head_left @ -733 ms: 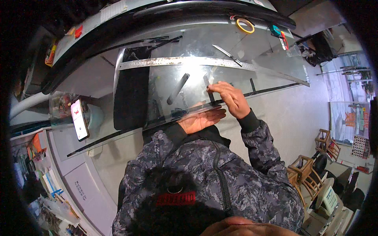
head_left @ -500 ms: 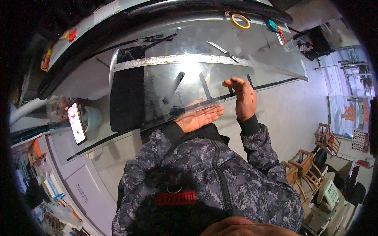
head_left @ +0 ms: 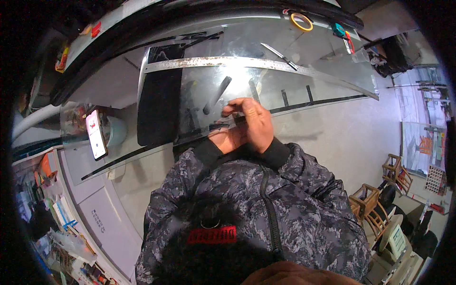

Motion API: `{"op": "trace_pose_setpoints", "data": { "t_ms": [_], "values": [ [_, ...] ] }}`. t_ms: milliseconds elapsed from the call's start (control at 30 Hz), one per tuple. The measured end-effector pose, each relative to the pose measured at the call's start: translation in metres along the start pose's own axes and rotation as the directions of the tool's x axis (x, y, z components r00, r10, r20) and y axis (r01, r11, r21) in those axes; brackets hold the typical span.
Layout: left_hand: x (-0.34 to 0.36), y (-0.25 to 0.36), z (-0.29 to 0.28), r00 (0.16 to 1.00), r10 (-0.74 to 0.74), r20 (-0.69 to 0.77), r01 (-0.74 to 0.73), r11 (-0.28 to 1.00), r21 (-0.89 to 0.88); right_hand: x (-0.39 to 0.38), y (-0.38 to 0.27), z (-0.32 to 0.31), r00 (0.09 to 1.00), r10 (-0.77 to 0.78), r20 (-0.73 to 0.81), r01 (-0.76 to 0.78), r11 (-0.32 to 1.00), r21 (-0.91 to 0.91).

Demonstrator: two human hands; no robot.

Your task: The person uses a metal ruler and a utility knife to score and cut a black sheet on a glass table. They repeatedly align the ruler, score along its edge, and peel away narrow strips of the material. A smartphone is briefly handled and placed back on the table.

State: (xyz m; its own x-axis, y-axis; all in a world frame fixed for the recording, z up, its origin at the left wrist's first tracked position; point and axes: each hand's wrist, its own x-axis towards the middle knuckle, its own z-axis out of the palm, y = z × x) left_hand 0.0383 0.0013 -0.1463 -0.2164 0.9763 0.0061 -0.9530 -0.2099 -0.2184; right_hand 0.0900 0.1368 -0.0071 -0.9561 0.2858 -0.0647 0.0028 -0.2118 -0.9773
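Note:
At the near edge of a glass sheet (head_left: pixel 266 92), my two hands come close together. My left hand (head_left: pixel 228 138) is low by the edge, palm up and open, with its fingers partly covered. Over it bends my right hand (head_left: pixel 256 124), its fingers loosely curved and apart from the thumb; I see nothing in it. Near my left thumb lies a small dark piece, too unclear to name. Beyond the hands are a loose black strip (head_left: pixel 217 95), a long steel ruler (head_left: pixel 204 62) and a utility knife (head_left: pixel 280 57). Black film (head_left: pixel 159 107) shows to the left.
A phone (head_left: pixel 96 135) with a lit screen lies at left, by a pale bucket (head_left: pixel 117 131). Along the far side are a yellow tape roll (head_left: pixel 301 22), a teal tape measure (head_left: pixel 338 30) and a dark roll (head_left: pixel 204 21). Wooden chairs (head_left: pixel 365 199) stand at right.
My right hand has moved left, from beside the glass edge to over my left hand. My left hand has drawn in slightly and its fingers are now mostly covered.

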Motion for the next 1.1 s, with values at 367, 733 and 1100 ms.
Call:
{"op": "trace_pose_setpoints", "data": {
  "t_ms": [367, 733, 1100],
  "values": [
    [-0.055, 0.005, 0.035, 0.969, 0.226, -0.096, -0.215, 0.97, 0.11, -0.004, -0.001, 0.027, 0.947, 0.152, 0.284, -0.289, 0.79, 0.541],
    [-0.077, 0.002, 0.051, 0.976, 0.217, 0.001, -0.201, 0.901, 0.384, -0.015, -0.001, 0.026, 0.721, 0.197, 0.664, -0.276, 0.961, 0.015],
    [-0.253, 0.046, -0.054, 0.756, 0.596, -0.27, -0.599, 0.797, 0.081, -0.045, 0.035, -0.05, 0.751, 0.371, 0.547, -0.324, 0.928, -0.184]
  ]
}}
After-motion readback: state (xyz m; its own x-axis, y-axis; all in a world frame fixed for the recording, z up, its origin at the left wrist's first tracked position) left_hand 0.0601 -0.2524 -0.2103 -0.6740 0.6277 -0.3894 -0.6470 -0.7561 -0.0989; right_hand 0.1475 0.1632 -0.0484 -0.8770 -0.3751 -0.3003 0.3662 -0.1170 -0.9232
